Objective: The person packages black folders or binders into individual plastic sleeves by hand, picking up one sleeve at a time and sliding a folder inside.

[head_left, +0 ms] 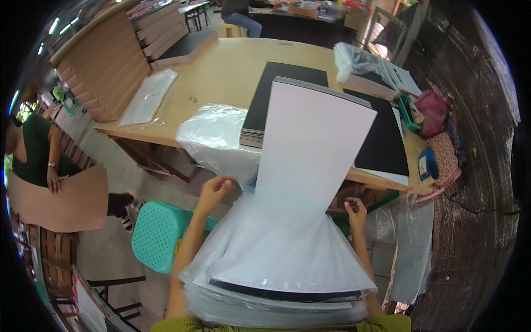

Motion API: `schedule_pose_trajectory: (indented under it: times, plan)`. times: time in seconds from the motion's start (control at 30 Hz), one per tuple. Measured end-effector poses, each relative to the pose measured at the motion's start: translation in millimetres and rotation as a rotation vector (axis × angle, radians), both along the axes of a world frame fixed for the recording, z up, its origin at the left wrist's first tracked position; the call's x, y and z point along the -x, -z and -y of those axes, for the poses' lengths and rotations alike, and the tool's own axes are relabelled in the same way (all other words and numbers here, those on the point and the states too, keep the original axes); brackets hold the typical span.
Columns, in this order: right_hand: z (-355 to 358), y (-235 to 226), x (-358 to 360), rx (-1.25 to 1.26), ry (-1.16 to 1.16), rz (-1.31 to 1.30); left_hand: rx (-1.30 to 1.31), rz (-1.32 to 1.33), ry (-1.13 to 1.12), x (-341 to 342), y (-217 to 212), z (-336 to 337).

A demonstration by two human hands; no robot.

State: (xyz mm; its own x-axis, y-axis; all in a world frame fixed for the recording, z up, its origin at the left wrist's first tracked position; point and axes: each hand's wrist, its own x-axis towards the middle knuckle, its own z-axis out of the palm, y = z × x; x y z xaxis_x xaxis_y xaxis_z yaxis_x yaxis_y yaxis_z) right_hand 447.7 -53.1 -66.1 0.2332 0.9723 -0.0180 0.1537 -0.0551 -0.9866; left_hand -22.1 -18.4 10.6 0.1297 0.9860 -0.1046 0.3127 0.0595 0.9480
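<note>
A tall white board (318, 127), on a stack with dark edges, rises in front of me over the table's near edge. Below it, white sheets in clear plastic sleeves (282, 249) are piled over my lap, with a dark strip along the near edge. My left hand (214, 193) is beside the pile, thumb and fingers drawn together, close to clear plastic. On the other side, my right hand (355, 211) has its fingers curled in near the pile's right edge. Whatever either hand may pinch is too thin to make out.
Black boards (287, 77) and a clear plastic bundle (213, 130) lie on the wooden table (221, 72). Brown cardboard (99, 66) is stacked at the back left. A green stool (157, 235) stands left; beyond it a person holds a brown sheet (61, 199). Pouches (431, 113) line the right edge.
</note>
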Motion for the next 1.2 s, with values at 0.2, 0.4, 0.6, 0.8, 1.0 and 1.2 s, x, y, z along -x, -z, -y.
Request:
schedule_pose_trajectory:
  times: [0.2,0.4,0.6,0.8,1.0,1.2]
  plan:
    - [31,-13,21,0.055,-0.406,0.084,0.02,0.066,0.329,-21,54,14]
    - [49,26,-121,0.132,0.018,0.425,-0.372,-0.414,-0.797,57,39,-25]
    - [-37,-244,28,-0.352,-0.35,0.582,-0.582,-0.696,-1.005,67,-38,-88]
    - [-95,-328,191,-0.684,-0.906,0.776,-0.716,-0.255,-0.742,99,-50,-95]
    - [-176,-290,313,-0.628,-1.062,0.856,-0.443,-0.079,-0.592,48,-135,-69]
    - [-223,-230,385,-0.569,-0.985,0.65,-0.708,0.036,-0.503,50,-122,-82]
